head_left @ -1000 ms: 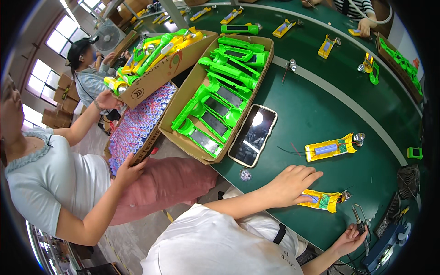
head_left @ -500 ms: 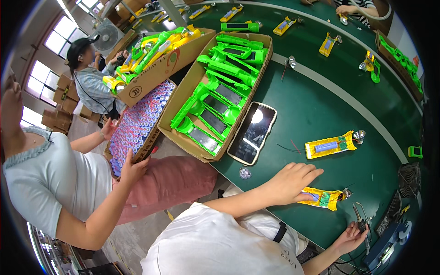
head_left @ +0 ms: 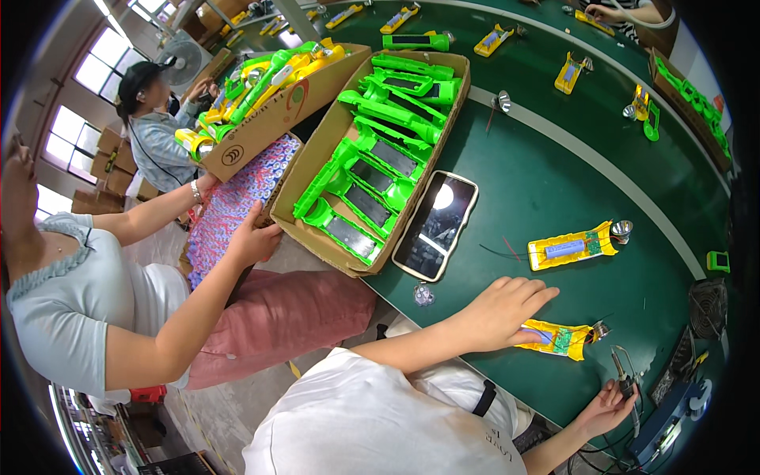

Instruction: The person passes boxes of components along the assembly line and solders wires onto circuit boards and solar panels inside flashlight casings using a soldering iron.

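Observation:
My left hand point(head_left: 504, 311) lies over the near end of a yellow flashlight half point(head_left: 571, 351), thumb down on it by the blue battery, fingers reaching past its far edge. This half also bears a small green circuit board point(head_left: 563, 340), with a reflector lamp head point(head_left: 600, 330) at its right end. At the lower right, my right hand point(head_left: 608, 409) grips a soldering iron point(head_left: 625, 385), its tip pointing away from me, beside a bent metal wire stand point(head_left: 636, 412). Farther up the table lies a second yellow flashlight half point(head_left: 554, 252) with battery, board and lamp head.
A phone point(head_left: 436, 226) lies beside a carton point(head_left: 463, 103) of green flashlight halves. A small round LED disc point(head_left: 423, 295) sits near the table edge. To my left, a person holds a box of batteries point(head_left: 237, 214). A blue soldering station point(head_left: 669, 427) stands at the right.
The person to my left has shifted the battery box and their hands toward the cartons. Across the table, another person's hand now has a yellow flashlight half beside it. My hands have barely moved.

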Tool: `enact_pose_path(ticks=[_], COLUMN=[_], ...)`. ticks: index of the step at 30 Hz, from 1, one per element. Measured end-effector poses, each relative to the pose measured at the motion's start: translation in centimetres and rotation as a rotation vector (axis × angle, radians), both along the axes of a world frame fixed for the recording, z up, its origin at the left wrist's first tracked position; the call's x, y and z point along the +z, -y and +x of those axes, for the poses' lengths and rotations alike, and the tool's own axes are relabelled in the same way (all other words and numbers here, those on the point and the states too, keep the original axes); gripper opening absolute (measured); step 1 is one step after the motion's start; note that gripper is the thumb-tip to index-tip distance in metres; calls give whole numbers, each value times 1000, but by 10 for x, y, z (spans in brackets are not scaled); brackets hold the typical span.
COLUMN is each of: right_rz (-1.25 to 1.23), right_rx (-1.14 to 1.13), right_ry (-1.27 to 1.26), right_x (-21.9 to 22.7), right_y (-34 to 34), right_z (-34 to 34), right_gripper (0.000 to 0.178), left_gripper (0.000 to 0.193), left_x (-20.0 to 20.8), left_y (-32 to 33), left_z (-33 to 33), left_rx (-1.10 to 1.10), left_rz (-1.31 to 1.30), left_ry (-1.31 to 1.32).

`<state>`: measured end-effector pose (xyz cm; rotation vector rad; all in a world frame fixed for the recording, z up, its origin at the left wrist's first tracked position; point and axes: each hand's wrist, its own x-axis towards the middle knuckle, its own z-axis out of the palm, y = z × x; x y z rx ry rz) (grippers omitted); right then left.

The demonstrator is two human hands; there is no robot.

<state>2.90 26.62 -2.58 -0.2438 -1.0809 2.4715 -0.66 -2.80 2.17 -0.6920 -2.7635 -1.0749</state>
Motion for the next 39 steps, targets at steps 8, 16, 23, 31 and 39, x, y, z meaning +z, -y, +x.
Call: enact_pose_path(ticks=[8,16,23,31,39], right_rz=[-7,-2,16,23,18], right_rx=[3,92,55,14,36], right_ry=[3,-39,5,51,18], right_x=[2,0,3,0,1], right_y=[0,-4,-4,-1,-1], right_z=[0,0,1,-1,0], right_gripper=[27,27,28,28,28], left_gripper=[63,54,52,58,67], left_x=[2,20,85,106,120], left_y=[1,26,279,475,414], left_z=[-1,-5,21,72,73], left_rx=[-1,92,1703,1676,1619], left_rz=[-1,-53,-623,1067,1470], left_ry=[-4,-154,-691,-58,149])
